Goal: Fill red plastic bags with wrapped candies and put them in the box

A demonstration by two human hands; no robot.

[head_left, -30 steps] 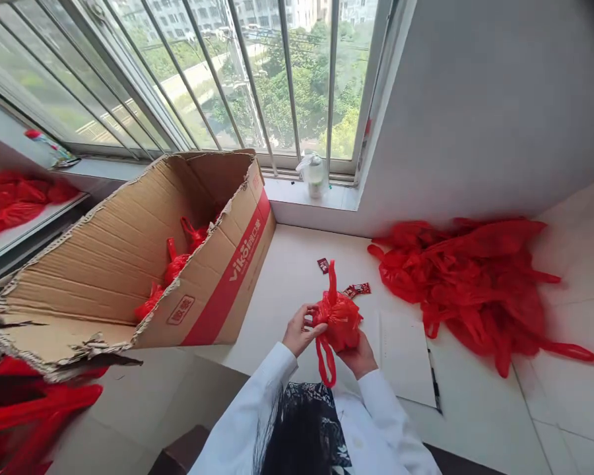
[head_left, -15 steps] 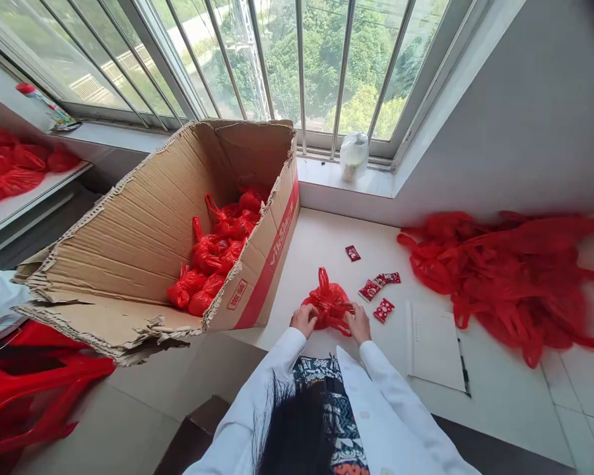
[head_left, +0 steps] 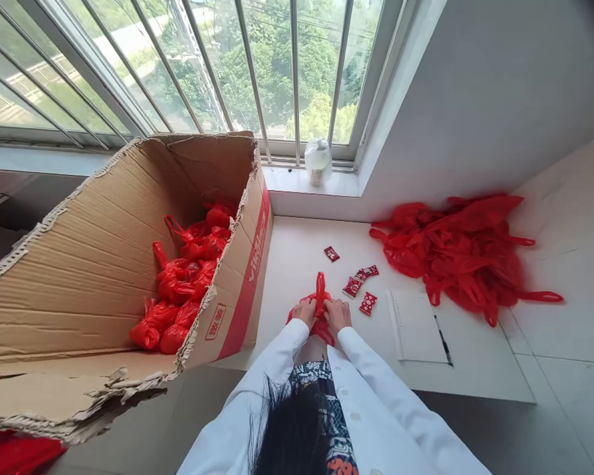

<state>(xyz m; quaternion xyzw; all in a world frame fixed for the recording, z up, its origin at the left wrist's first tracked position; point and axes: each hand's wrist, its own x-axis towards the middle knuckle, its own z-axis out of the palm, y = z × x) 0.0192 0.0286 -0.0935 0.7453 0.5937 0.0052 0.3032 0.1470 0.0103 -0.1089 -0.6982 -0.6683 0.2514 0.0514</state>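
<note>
A red plastic bag [head_left: 321,298] with one handle loop standing up sits at the near edge of the white table. My left hand [head_left: 304,311] grips its left side with fingers curled into the plastic. On the other side, my right hand [head_left: 337,313] is closed on the bag too, close to the left hand. Both hands hide much of the bag, and its contents do not show. Just beyond the right hand lie several small red packets [head_left: 352,286], with one packet [head_left: 331,254] farther back.
At left, a torn cardboard box [head_left: 242,264] holds several tied red bags [head_left: 183,277]. A heap of red bags [head_left: 455,251] lies at the table's right by the wall. A notebook [head_left: 418,326] and a pen [head_left: 443,340] rest nearby. A plastic-wrapped item [head_left: 318,161] stands on the sill.
My hands have drawn closer together over the bag, covering more of it. The view has turned to the right, so the box and table sit farther left.
</note>
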